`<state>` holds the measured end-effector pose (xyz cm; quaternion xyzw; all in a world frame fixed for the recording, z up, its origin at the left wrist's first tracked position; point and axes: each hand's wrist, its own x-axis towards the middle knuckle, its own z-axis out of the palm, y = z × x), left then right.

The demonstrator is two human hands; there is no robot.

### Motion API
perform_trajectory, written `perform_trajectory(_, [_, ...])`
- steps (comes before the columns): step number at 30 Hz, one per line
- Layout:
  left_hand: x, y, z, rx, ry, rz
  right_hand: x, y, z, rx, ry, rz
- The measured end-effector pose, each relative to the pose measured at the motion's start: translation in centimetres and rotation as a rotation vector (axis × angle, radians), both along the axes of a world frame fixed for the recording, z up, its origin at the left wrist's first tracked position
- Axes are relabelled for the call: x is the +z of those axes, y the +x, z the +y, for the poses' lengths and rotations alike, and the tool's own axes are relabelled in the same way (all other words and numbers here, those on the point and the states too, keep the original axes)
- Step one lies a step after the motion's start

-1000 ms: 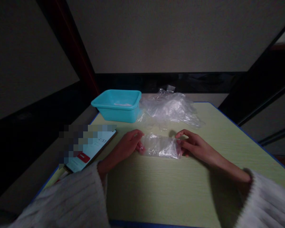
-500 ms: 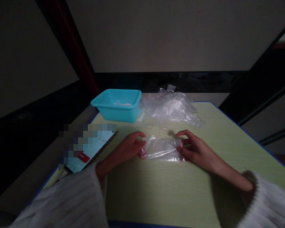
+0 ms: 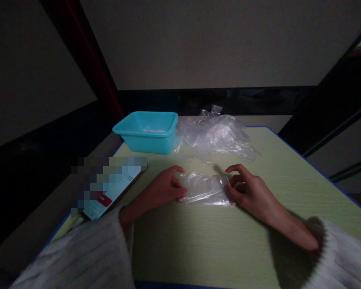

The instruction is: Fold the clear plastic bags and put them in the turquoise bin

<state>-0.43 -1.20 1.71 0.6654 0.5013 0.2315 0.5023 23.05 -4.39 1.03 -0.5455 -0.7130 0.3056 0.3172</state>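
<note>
A clear plastic bag point(image 3: 206, 189) lies flat and wrinkled on the table between my two hands. My left hand point(image 3: 167, 185) grips its left end, with the thumb at the lower corner and the index finger curved above, apart from the plastic. At the right end, my right hand point(image 3: 249, 190) pinches the bag's edge between thumb and curled fingers. Its index finger arches free over the table. Some fingertips are hidden behind the thumbs and the plastic.
A turquoise plastic basin point(image 3: 152, 142) stands at the back left, with something pale inside. Beside it lies a heap of clear plastic bags point(image 3: 219, 134). A phone point(image 3: 114, 190) with a lit screen rests at the left edge of the light green table point(image 3: 204, 249).
My left thumb has come down a little along the bag's left end. My right hand has shifted slightly right. The bag stays in nearly the same place.
</note>
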Motion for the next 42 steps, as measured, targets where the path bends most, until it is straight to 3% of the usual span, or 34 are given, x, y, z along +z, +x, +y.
perform_trajectory(7, [0.0, 0.3, -0.2, 0.039, 0.021, 0.030, -0.1, -0.2, 0.0, -0.013, 0.076, -0.125])
perform_trajectory(13, [-0.3, 0.5, -0.1, 0.071, 0.021, -0.022, -0.3, 0.3, -0.1, -0.011, 0.280, -0.371])
perform_trajectory(18, [-0.2, 0.7, -0.1, 0.098, 0.030, -0.013, 0.0, -0.1, -0.7, 0.144, 0.440, -0.448])
perform_trajectory(26, [0.0, 0.8, -0.1, 0.123, 0.004, 0.006, -1.5, -0.7, -2.2, 0.346, 0.471, -0.757])
perform_trajectory(38, [0.1, 0.7, 0.1, 0.131, -0.027, 0.014, -2.2, -0.3, -2.1, 0.341, 0.468, -0.741])
perform_trajectory(42, [0.1, 0.5, 0.2, 0.139, 0.125, 0.084, -2.1, -0.3, -2.1, 0.338, 0.448, -0.738])
